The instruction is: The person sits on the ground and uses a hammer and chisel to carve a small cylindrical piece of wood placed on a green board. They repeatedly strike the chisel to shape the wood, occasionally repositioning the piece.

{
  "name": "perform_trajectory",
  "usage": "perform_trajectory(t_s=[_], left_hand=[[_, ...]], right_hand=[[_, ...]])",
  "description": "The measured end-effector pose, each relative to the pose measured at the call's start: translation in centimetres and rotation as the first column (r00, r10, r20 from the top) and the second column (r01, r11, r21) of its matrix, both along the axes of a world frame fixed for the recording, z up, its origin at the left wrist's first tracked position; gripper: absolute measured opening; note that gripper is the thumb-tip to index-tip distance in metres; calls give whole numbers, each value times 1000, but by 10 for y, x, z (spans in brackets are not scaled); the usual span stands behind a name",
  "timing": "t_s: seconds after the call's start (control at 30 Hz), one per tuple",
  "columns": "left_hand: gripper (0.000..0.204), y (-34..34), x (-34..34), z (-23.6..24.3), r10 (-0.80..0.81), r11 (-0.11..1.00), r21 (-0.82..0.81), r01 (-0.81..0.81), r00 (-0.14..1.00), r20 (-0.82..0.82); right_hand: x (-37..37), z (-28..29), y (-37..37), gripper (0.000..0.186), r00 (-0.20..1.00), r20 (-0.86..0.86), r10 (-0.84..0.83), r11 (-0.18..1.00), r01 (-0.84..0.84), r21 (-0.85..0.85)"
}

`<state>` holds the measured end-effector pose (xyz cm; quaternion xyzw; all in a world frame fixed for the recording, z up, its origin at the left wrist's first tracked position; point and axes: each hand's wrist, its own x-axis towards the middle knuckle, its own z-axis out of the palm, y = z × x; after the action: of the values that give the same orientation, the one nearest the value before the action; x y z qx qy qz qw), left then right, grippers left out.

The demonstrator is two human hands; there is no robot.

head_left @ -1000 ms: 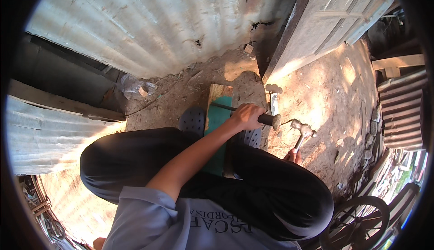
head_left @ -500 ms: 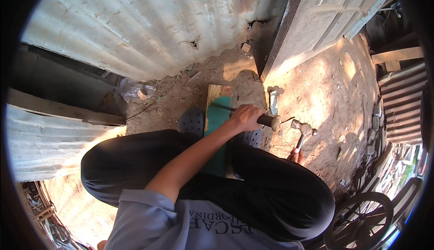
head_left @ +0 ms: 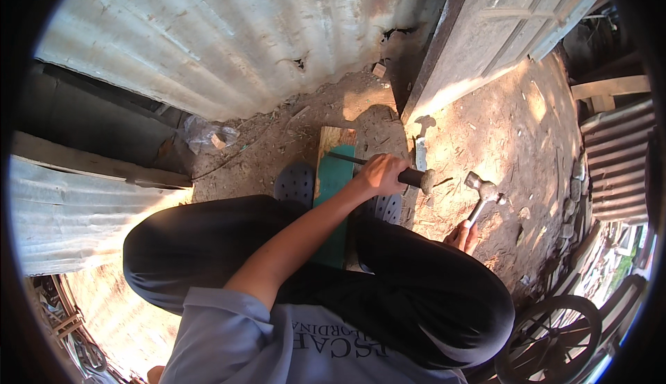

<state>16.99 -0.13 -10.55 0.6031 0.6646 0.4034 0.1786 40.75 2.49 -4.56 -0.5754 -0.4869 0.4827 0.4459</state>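
Metal hammer [head_left: 488,190] tilts in the right hand's [head_left: 463,237] closed grip, outstretched left hand [head_left: 383,176] clasping a dark-handled tool [head_left: 414,178].

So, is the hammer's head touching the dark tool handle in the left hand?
Apart: the head view shows sunlit ground plainly between the hammer's head and the near end of the dark tool handle.

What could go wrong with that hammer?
The ball-ended silver metal hammer in the right hand could miss the dark-handled metal tool and hit the left hand gripping it. The tool's thin shaft, over the green-painted wooden board, might slip toward the grey, hole-dotted left shoe.
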Motion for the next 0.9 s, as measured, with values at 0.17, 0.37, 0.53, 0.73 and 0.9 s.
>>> perform_trajectory(t_s=[0.17,0.37,0.53,0.73,0.9], left_hand=[[24,1,-1,6,-30,996,-86,32,999,30],[28,7,7,-4,-33,987,-160,26,998,-44],[30,2,3,-8,-33,978,-205,27,999,-27],[27,5,0,-9,-79,970,-237,59,994,-73],[20,4,11,-11,-14,994,-111,5,997,-72]], right_hand=[[32,-51,10,32,847,460,267,938,-337,76],[35,-93,14,27,979,195,-59,993,37,113],[15,-32,3,33,970,241,27,997,-9,-72],[24,-29,12,27,813,419,405,912,-394,-118],[-20,-28,-7,26,944,42,-328,942,330,-63]])
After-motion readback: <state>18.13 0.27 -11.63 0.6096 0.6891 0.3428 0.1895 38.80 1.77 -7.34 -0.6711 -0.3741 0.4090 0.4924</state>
